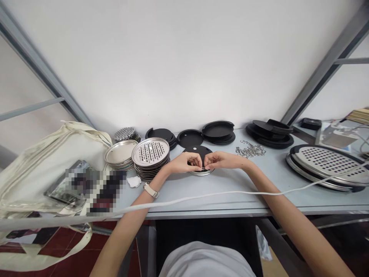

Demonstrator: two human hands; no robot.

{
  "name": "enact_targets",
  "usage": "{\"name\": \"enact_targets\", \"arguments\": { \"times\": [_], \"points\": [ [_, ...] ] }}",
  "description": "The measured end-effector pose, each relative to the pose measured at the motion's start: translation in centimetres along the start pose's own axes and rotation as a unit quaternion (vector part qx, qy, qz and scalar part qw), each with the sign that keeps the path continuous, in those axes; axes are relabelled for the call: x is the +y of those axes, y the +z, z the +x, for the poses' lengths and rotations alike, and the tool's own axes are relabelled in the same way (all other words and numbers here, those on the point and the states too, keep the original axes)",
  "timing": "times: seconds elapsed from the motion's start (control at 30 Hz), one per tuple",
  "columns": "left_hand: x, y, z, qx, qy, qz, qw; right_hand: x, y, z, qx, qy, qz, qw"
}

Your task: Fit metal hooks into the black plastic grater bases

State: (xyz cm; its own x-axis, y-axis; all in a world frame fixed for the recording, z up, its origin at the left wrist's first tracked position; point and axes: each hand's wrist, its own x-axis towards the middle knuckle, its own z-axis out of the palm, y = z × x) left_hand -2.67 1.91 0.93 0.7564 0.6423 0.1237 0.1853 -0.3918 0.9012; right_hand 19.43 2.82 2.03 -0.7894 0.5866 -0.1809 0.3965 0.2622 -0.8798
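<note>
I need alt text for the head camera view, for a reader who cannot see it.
Both hands, left hand and right hand, pinch a round black-and-metal disc on a grey table. Stacks of perforated metal plates stand at left, black lids behind, a white cable crosses in front.

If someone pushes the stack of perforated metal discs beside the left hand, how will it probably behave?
The stack of perforated metal discs is probably stiff and rather heavy, since many thin steel pieces lie nested. The shiny rims look smooth, so upper discs may slide sideways on the table. It sits low and flat, so tipping seems unlikely.
</note>
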Motion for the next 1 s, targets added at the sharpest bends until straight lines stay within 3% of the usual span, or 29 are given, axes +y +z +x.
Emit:
{"name": "enact_targets", "arguments": {
  "times": [0.67, 1.0],
  "points": [
    [-0.01, -0.32, -0.11, -0.029, -0.011, 0.047, 0.998, 0.37, -0.03, 0.07, 0.006, -0.022, -0.016, 1.000],
    [0.42, -0.40, -0.24, 0.007, 0.005, 0.073, 0.997, 0.12, 0.03, -0.04, 0.010, -0.017, 0.001, 1.000]
  ]
}}
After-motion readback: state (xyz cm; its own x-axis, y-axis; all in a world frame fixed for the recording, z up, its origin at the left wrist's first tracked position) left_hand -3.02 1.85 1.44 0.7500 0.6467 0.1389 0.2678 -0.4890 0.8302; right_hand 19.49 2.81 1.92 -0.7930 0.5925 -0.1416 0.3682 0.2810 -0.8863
